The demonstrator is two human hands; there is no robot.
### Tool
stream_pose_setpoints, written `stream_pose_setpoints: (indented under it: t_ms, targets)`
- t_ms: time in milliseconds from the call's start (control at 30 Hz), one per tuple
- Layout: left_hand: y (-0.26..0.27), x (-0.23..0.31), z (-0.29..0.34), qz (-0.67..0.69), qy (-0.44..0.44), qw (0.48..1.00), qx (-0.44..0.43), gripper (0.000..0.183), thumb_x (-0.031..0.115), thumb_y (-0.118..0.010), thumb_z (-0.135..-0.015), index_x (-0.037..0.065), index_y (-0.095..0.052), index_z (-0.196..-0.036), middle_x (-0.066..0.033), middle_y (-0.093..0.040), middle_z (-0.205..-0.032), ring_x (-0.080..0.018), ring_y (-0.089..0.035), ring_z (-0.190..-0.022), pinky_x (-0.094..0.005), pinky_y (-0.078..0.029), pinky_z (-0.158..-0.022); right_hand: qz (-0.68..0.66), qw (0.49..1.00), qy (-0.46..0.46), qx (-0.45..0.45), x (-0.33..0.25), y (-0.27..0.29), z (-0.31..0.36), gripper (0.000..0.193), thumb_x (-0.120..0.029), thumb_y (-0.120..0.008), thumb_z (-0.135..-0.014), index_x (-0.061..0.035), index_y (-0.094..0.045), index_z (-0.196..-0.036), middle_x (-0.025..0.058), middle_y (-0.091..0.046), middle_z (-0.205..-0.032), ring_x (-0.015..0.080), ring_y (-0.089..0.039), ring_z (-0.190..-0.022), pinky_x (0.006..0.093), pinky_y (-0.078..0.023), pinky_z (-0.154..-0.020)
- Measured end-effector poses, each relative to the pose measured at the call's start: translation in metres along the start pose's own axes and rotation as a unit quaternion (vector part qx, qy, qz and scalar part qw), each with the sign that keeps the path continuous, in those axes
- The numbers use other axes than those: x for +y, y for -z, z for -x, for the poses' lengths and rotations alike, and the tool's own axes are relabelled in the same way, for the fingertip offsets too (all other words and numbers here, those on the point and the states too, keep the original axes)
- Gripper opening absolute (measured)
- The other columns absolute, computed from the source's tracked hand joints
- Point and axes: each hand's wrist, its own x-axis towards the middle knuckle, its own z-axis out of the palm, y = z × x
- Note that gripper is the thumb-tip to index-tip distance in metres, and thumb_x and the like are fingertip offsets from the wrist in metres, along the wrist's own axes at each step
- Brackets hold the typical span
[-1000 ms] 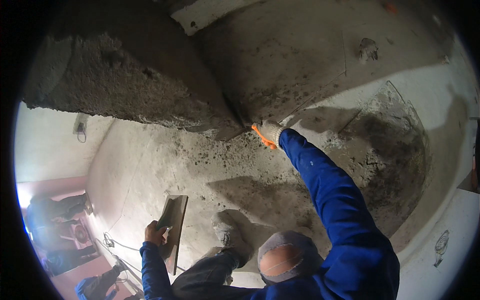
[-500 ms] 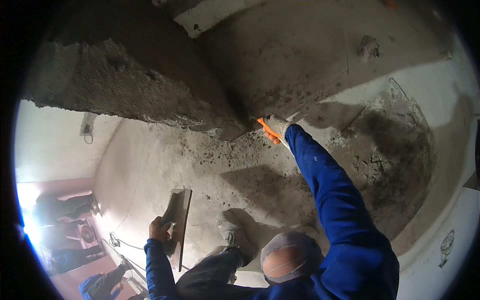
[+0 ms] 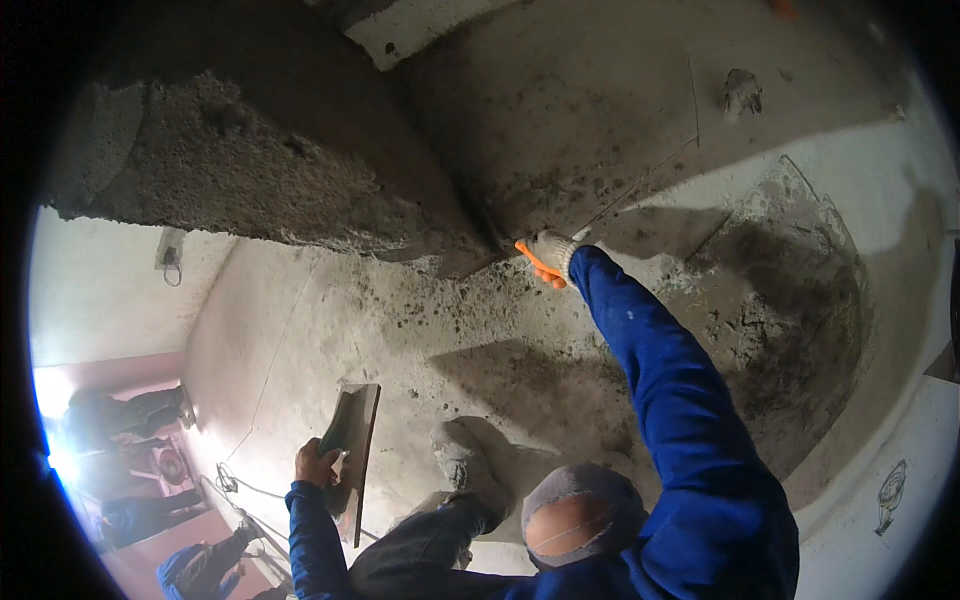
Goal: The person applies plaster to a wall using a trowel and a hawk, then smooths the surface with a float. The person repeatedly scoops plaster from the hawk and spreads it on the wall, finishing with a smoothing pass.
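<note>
The knee in a grey worn trouser and a dusty boot hide part of the floor. The left hand is closed around the handle of a mortar board, held low on the left. The right hand, in a white glove, is stretched up and grips an orange-handled tool; its blade is hard to see against the rough grey beam. The concrete floor has mortar crumbs. Far left, a bright pink room is blurred.
</note>
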Motion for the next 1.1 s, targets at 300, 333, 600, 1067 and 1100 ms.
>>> stream_pose_setpoints:
  t_ms: [300,333,600,1067,1100]
  targets:
    - [-0.001,-0.011,0.003,-0.024,-0.007,1.0,-0.013,0.021,0.014,-0.069,-0.082,-0.002,-0.057,-0.087,-0.0102,-0.058,-0.061,-0.0182,-0.058,-0.041,-0.0327,-0.048,-0.038,-0.021,1.0,-0.004,-0.016,0.005,0.0,0.004,0.054,-0.059,-0.044,-0.094,-0.0075,-0.051,-0.082,0.0026,-0.047,-0.06,0.0136,-0.039,-0.041,0.0292,-0.034,-0.035]
    - [-0.001,-0.012,0.004,-0.012,-0.003,1.0,-0.014,0.021,0.014,-0.069,-0.082,-0.003,-0.057,-0.087,-0.0103,-0.058,-0.061,-0.0182,-0.058,-0.041,-0.0327,-0.048,-0.038,-0.027,1.0,-0.008,-0.011,0.004,-0.004,0.0,0.054,-0.06,-0.043,-0.094,-0.0077,-0.052,-0.082,0.0021,-0.047,-0.06,0.0135,-0.039,-0.041,0.0291,-0.034,-0.034]
    - [0.002,-0.017,0.003,0.04,0.017,0.999,0.013,0.021,0.01,-0.069,-0.082,-0.005,-0.058,-0.093,-0.0109,-0.06,-0.063,-0.0167,-0.056,-0.04,-0.031,-0.046,-0.035,-0.089,0.994,-0.032,-0.057,0.009,0.013,0.012,0.052,-0.059,-0.05,-0.091,-0.0108,-0.05,-0.072,0.0017,-0.048,-0.057,0.0129,-0.038,-0.039,0.0302,-0.031,-0.032]
    - [0.001,-0.016,0.004,0.054,0.042,0.998,0.006,0.019,0.007,-0.068,-0.081,-0.005,-0.057,-0.091,-0.0098,-0.057,-0.06,-0.0162,-0.056,-0.04,-0.0316,-0.046,-0.035,-0.062,0.997,-0.013,-0.033,0.027,0.009,0.003,0.051,-0.061,-0.051,-0.089,-0.0118,-0.054,-0.077,0.0016,-0.05,-0.058,0.0135,-0.042,-0.039,0.032,-0.034,-0.032]
    - [0.0,-0.016,0.003,0.055,0.037,0.998,0.005,0.019,0.007,-0.068,-0.081,-0.005,-0.057,-0.091,-0.0097,-0.057,-0.059,-0.0163,-0.056,-0.04,-0.0315,-0.047,-0.035,-0.039,0.999,0.005,-0.027,0.027,0.007,0.001,0.051,-0.061,-0.05,-0.089,-0.012,-0.054,-0.076,0.0016,-0.05,-0.058,0.0136,-0.042,-0.039,0.0323,-0.034,-0.032]
